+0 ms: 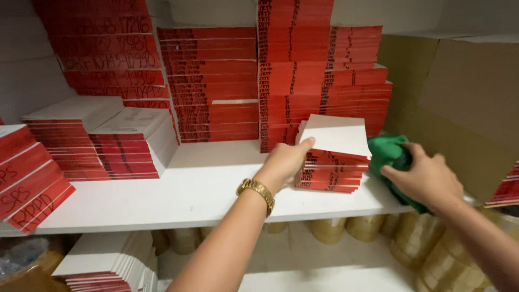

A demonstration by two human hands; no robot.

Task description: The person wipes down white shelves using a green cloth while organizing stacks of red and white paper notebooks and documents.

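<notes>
Nearest me, my left hand (pixel 285 161) clamps the near-left corner of a small stack (pixel 332 157) of red-edged, white-topped booklets, thumb on top. Just right of it my right hand (pixel 424 176) rests, fingers spread, on green cloth (pixel 389 151) touching the stack. Left of my fingers the white shelf (pixel 200 189) lies open; taller red piles (pixel 294 70) stand behind. Tape rolls (pixel 330 230) sit on the shelf beneath.
</notes>
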